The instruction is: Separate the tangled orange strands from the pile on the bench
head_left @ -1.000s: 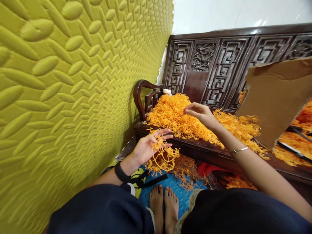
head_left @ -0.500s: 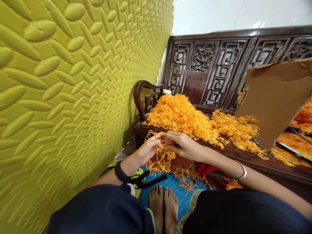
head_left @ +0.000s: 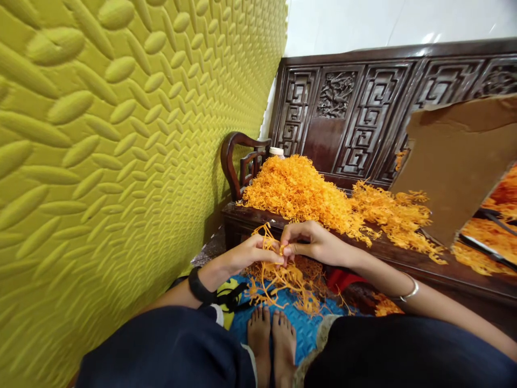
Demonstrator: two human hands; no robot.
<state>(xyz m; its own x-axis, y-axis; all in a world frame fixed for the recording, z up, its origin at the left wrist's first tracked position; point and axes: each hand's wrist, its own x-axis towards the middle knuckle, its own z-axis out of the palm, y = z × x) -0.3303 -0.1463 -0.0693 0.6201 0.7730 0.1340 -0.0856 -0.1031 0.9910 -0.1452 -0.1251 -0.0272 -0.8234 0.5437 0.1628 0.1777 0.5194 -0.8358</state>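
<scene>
My left hand (head_left: 246,254) and my right hand (head_left: 313,243) meet in front of my knees, both pinched on a tangle of orange plastic strands (head_left: 278,275) that hangs down between them. A big heap of the same orange pieces (head_left: 307,191) lies on the seat of a dark carved wooden bench (head_left: 355,113) just beyond my hands. More orange bits are scattered on the blue mat (head_left: 299,328) by my bare feet (head_left: 270,339).
A padded yellow-green wall (head_left: 113,161) runs close along my left. A brown cardboard sheet (head_left: 456,161) leans on the bench at the right, with more orange pieces behind it. A small white-capped container (head_left: 277,152) stands by the bench's armrest (head_left: 238,156).
My right hand came back from the heap on the bench to my left hand. Both now pinch the tangle, held a little lower than before.
</scene>
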